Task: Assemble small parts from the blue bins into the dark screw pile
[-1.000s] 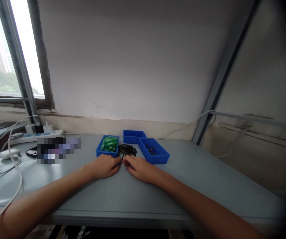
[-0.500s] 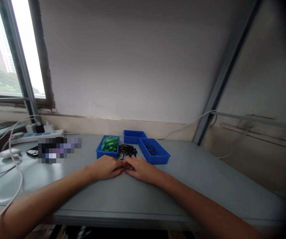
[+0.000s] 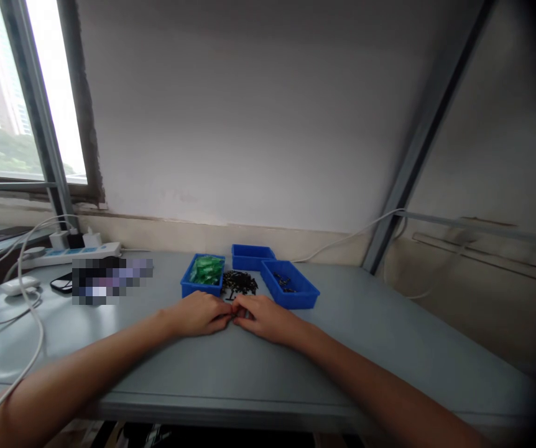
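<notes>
My left hand point(image 3: 201, 313) and right hand point(image 3: 262, 316) meet at curled fingertips; I cannot tell whether they grip anything. Just beyond, small black parts point(image 3: 242, 282) lie heaped between two blue bins point(image 3: 298, 301).

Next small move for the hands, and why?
Probably a gentle press of the right hand toward the left hand: their fingertips meet low over the table, just on the near side of the pile of small black parts, as if working on something tiny. What sits between the fingers is too small to make out, so that's a guess.
</notes>
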Tool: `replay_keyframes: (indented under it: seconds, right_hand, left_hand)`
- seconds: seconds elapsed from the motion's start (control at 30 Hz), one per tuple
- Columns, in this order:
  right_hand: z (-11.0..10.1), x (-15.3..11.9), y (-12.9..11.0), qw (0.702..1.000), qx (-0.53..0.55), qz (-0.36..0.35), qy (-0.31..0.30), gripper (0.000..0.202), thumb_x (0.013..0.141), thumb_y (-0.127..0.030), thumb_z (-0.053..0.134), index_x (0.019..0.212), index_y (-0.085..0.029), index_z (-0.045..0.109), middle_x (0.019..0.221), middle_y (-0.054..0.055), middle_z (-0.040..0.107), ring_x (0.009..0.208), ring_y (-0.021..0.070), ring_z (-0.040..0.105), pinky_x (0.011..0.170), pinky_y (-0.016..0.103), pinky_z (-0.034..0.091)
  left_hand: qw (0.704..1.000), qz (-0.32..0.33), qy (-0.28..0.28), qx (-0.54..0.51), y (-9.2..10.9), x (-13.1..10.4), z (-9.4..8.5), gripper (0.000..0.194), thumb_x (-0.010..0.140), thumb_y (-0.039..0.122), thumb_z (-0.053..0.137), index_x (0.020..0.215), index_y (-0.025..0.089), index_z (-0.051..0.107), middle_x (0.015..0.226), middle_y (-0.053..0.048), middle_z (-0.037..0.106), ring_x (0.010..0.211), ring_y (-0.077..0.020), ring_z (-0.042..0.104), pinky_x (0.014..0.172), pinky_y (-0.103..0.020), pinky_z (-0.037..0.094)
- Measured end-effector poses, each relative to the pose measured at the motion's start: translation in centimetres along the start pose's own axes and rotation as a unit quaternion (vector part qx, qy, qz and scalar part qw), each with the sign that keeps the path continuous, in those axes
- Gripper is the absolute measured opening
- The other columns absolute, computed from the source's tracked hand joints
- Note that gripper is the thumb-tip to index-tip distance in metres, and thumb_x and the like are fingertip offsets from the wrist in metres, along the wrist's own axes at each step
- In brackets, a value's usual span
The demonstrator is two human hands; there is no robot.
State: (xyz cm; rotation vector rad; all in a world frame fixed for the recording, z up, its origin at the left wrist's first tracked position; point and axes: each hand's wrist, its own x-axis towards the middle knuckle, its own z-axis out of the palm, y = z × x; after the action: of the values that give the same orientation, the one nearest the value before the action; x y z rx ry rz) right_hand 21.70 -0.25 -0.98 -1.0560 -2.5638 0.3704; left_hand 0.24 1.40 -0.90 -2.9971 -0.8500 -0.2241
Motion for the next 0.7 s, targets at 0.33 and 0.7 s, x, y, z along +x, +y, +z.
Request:
replay_keyframes:
  seconds: [0.33, 0.7]
  right_hand:
    - [0.22, -0.12, 0.54, 0.998, -0.062, -0.018, -0.017, 0.011, 0.096, -0.021, 0.060, 0.097, -0.016, 0.070, 0.097, 0.009, 0.068, 0.092, 0.0223, 0.064, 0.084, 0.034, 0.050]
    - [-0.02, -0.08, 0.18, 0.997, -0.071, -0.027, -0.025, 0.011, 0.094, -0.020, 0.060, 0.091, -0.015, 0.070, 0.092, 0.008, 0.068, 0.085, 0.0217, 0.064, 0.079, 0.033, 0.050]
  left_hand:
    - [1.000, 0.000, 0.009, -0.003, -0.08, -0.05, -0.05, 0.016, 0.094, 0.019, 0.054, 0.082, 0.020, 0.065, 0.079, -0.002, 0.070, 0.072, -0.0186, 0.067, 0.060, -0.026, 0.046]
    - [1.000, 0.001, 0.003, 0.007, -0.19, -0.10, 0.15, 0.011, 0.094, 0.020, 0.056, 0.088, 0.020, 0.065, 0.084, -0.003, 0.072, 0.076, -0.0209, 0.069, 0.063, -0.027, 0.048]
